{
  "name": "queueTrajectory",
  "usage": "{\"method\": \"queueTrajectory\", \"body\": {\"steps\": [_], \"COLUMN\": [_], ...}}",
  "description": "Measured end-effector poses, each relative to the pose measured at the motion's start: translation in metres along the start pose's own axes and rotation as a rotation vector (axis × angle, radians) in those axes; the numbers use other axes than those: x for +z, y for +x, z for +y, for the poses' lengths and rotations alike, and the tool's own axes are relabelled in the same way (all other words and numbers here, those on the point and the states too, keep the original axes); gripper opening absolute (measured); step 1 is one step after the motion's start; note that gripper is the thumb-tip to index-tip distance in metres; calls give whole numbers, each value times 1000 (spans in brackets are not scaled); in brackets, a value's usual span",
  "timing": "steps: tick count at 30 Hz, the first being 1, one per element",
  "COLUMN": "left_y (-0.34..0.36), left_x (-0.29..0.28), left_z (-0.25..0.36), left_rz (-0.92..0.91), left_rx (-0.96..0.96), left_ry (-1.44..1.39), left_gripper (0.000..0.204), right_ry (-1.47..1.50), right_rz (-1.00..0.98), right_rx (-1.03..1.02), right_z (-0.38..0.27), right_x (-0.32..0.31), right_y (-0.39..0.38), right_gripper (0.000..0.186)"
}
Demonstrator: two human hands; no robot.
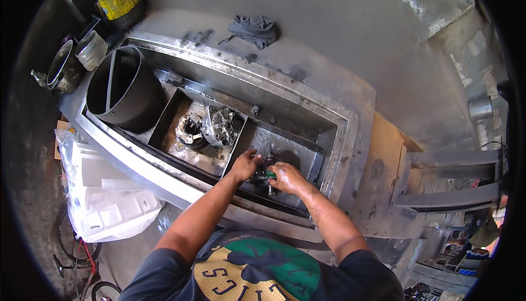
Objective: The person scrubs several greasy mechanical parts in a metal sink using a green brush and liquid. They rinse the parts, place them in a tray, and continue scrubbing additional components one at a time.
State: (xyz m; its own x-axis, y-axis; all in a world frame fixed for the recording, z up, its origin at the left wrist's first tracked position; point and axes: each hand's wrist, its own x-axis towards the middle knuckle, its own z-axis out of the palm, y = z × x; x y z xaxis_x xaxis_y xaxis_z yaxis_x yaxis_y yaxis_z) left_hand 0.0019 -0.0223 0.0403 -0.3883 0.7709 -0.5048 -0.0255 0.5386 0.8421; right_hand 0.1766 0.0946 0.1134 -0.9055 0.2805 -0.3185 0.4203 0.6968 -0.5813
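Observation:
My right hand (286, 178) is closed around a green-handled tool (270, 174) over the right compartment (298, 153) of the metal basin. My left hand (246, 165) has its fingers curled on a dark metal part with a shaft (270, 155), just left of the tool; the part is largely hidden by both hands. In the left compartment (175, 106) lie two dirty metal housings: a round one with white bits (190, 131) and a silver finned one (220, 126).
A large dark cylinder (118, 109) stands at the basin's left end. Beyond are containers (90, 51), a yellow-labelled jug (119, 5) and a grey rag (253, 29). Wrapped white foam pieces (104, 191) and a bicycle wheel (76, 246) are at lower left, a metal frame (449, 194) at right.

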Motion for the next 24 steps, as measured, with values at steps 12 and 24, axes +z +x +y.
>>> {"method": "queueTrajectory", "body": {"steps": [12, 24], "left_y": [75, 46], "left_x": [50, 42], "left_z": [-15, -49], "left_rz": [-322, -341], "left_rx": [-298, -189], "left_ry": [155, -264], "left_gripper": [70, 130], "right_ry": [89, 280], "right_rz": [550, 654], "right_rx": [343, 221], "right_z": [81, 57], "right_x": [-9, 17], "right_y": [11, 41], "right_gripper": [36, 19]}}
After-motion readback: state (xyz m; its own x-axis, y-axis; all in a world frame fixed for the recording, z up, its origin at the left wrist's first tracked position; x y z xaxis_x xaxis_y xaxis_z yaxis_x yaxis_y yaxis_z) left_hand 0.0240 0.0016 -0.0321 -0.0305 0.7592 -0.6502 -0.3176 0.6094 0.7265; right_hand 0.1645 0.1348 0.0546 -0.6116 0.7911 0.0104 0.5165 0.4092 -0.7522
